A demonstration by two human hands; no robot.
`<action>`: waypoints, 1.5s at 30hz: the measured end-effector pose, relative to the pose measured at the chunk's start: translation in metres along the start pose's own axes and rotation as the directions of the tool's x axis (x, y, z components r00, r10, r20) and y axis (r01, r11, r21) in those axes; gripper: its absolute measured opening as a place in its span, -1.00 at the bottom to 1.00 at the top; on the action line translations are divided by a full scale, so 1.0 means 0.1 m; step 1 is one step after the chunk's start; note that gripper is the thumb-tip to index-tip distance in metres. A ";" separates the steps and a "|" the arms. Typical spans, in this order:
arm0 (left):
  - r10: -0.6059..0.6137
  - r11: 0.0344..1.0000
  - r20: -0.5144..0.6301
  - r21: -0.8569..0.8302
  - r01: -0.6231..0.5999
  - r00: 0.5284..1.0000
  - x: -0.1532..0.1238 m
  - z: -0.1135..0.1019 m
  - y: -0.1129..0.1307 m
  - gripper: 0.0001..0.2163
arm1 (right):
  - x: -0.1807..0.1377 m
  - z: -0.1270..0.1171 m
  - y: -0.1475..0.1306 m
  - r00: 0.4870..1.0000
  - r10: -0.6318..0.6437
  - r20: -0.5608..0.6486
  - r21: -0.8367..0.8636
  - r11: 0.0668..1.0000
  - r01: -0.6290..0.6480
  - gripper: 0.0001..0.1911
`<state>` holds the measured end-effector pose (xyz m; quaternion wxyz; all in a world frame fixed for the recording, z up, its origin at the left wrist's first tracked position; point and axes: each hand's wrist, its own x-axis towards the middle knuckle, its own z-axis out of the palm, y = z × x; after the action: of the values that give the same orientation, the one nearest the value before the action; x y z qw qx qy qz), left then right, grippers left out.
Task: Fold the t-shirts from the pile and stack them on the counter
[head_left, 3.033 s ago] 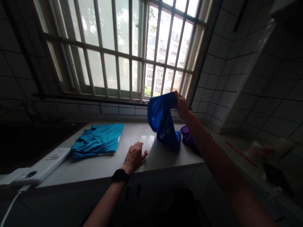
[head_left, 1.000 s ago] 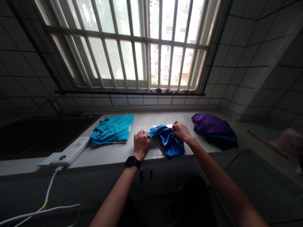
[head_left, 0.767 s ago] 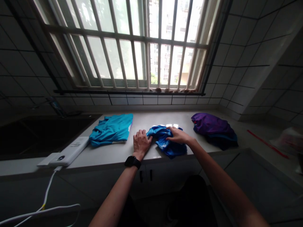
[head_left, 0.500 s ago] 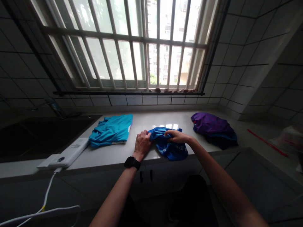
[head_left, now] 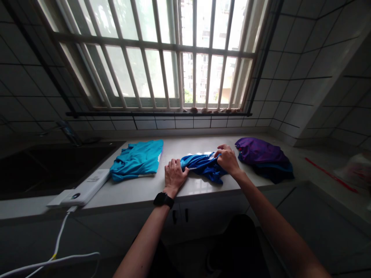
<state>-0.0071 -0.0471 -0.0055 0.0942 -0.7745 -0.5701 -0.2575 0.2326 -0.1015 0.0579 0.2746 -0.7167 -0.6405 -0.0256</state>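
Observation:
A royal blue garment [head_left: 204, 166] lies bunched on the white counter [head_left: 145, 189], stretched between my two hands. My left hand [head_left: 174, 174], with a black watch on its wrist, pinches the garment's left end against the counter. My right hand [head_left: 227, 159] grips the garment's right upper edge with curled fingers. A folded turquoise shirt [head_left: 137, 159] lies to the left of my left hand. A purple garment [head_left: 257, 151] sits heaped on darker cloth just right of my right hand.
A white device [head_left: 79, 192] with a white cable [head_left: 55, 251] rests near the counter's front left edge. A dark sink [head_left: 43, 166] with a tap lies at the left. A barred window [head_left: 162, 58] and tiled walls stand behind the counter. A plastic bag [head_left: 358, 170] sits far right.
Three seconds ago my right hand held the blue garment up in the air; it now lies on the counter. In the last second my right hand shifted right, pulling the cloth out between both hands.

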 end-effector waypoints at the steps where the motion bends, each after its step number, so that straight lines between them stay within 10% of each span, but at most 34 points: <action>1: 0.041 0.999 0.009 -0.011 -0.041 0.999 0.00 0.00 0.00 -0.64 | -0.02 0.00 0.00 1.000 0.008 0.015 -0.007 1.000 -0.008 -0.66; 9: 0.159 0.987 0.086 -0.018 -0.158 0.984 -0.01 0.03 -0.05 -0.80 | -0.05 0.24 0.18 0.925 -0.009 0.380 -0.028 0.999 0.022 -0.61; 13: -0.118 0.993 -0.093 -0.005 0.118 0.989 -0.01 0.06 -0.10 -0.72 | -0.02 0.23 0.27 1.000 -0.027 -0.001 0.103 0.994 0.027 -0.53; 17: -0.229 0.973 -0.177 -0.010 0.230 0.957 -0.02 0.08 -0.10 -0.71 | -0.02 0.19 0.34 0.917 0.178 -0.357 0.190 0.975 -0.115 -0.30; 22: 0.011 0.998 -0.101 -0.062 -0.017 0.995 -0.02 0.04 -0.04 -0.59 | -0.08 0.33 0.42 0.999 0.026 0.041 0.162 0.986 -0.032 -0.35; 27: 0.340 0.928 0.043 -0.179 -0.328 0.939 -0.03 0.02 -0.05 -0.53 | -0.17 0.54 0.37 0.987 -0.032 0.157 0.088 0.996 0.019 -0.68; 45: 0.236 0.959 -0.135 -0.126 -0.252 0.962 -0.02 -0.03 -0.07 -0.76 | -0.35 0.66 0.25 0.994 -0.100 0.045 0.012 0.995 0.100 -0.68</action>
<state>-0.0147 -0.0479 -0.0049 0.1036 -0.8270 -0.4437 -0.3294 0.2288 -0.1052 -0.0209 0.2616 -0.6829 -0.6818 -0.0200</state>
